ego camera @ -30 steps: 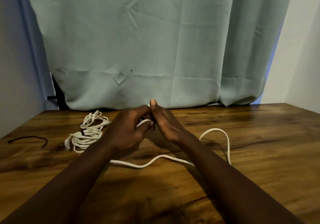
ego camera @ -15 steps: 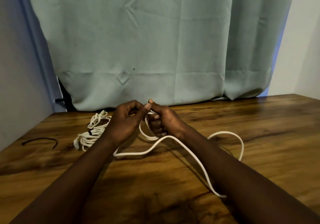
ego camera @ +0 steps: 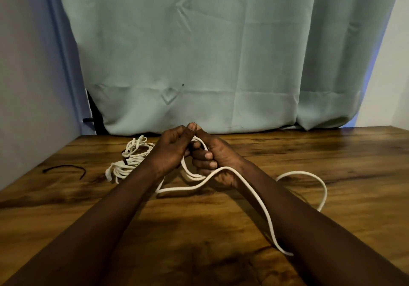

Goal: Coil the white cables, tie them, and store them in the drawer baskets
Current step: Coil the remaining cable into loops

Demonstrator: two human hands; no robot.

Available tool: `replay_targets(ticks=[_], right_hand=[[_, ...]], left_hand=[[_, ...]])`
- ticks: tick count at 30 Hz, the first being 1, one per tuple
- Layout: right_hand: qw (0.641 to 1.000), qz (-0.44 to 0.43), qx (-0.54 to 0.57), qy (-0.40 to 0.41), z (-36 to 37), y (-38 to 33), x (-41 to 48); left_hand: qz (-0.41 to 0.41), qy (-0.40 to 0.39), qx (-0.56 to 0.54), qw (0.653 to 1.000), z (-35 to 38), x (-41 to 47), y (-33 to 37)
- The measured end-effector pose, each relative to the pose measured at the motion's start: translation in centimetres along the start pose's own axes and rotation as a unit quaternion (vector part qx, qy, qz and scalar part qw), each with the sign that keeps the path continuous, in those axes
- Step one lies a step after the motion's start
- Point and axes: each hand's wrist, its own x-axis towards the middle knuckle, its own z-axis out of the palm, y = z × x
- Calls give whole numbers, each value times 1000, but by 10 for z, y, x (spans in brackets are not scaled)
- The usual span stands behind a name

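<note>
Loops of thin white flexible cable (ego camera: 297, 172) sat gripped in your right hand (ego camera: 218, 159), pinched by your left hand (ego camera: 171, 153); slack across your right forearm (ego camera: 292, 215) could have snagged, spilling them.

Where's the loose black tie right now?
In the head view, the black tie lies on the table at far left, near the wall. It is left of the white bundle and not touching it.

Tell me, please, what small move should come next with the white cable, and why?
Probably draw another loop of the cable into the right hand with the left hand: only few loops are gathered, and most trails loose over the table.
</note>
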Motion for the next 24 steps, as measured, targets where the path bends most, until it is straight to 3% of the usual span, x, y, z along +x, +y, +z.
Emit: replay_targets(ticks=[6,13,18,24], right_hand=[[998,37,24,-42,-3,-6,-4],[979,-71,182,63,-25,-24,0],[954,-107,216,177,-37,-20,5],[928,-164,243,229,-61,-24,11]], left_hand=[[-17,-14,-27,999,-4,-3,1],[-134,-28,-158,978,-7,1,0],[-205,-112,-251,939,-6,-2,4],[-280,-149,-211,924,-14,-7,8]])
